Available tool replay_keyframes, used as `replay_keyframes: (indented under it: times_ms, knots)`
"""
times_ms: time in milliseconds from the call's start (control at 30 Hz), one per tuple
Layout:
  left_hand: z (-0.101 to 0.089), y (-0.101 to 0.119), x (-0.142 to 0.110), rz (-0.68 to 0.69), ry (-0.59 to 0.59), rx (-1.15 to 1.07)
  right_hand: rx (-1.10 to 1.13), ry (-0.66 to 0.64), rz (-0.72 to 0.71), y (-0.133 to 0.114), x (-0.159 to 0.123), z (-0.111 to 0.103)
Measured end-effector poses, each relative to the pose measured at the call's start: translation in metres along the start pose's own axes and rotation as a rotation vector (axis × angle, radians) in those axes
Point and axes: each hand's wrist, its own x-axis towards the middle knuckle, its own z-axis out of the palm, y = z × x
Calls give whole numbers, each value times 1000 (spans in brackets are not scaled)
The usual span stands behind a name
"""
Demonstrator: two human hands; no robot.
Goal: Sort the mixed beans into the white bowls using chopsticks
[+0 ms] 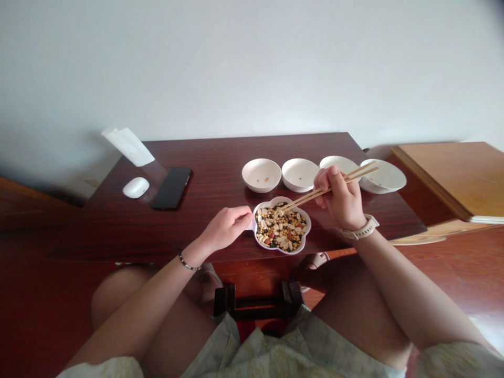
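My left hand (229,226) is closed on the short handle of a flower-shaped dish (308,234) near the table's front edge. Mixed beans, seeds and peanuts (280,229) fill the dish. In my right hand (342,195) is a pair of wooden chopsticks (305,198), slanting down to the left with their tips among the peanuts at the dish's upper part. Whether the tips pinch a piece is too small to tell. Behind the dish stand a white bowl (261,176) with a few small bits inside and a second white bowl (300,175) with a tiny speck.
Farther right are a third white bowl (334,164), partly hidden by my right hand, and a fourth white bowl (382,176) near the table's right edge. A black phone (172,188), a white rounded case (136,187) and a white tissue pack (129,146) lie at the left of the dark table (212,157).
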Motion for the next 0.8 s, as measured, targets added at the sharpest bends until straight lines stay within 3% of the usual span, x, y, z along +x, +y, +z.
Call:
replay_keyframes:
  times_ms: [267, 433, 567, 800]
  knots:
    - [0, 1, 0, -8, -3, -10, 62, 90, -73, -7, 10, -10]
    - [0, 1, 0, -10, -4, -14, 92, 224, -121, -17, 19, -28]
    - [-1, 2, 0, -12, -11, -14, 117, 394, -141, -23, 28, -52]
    - [-1, 4, 0, -3, -6, -5, 85, 835, -150, -37, 45, -111]
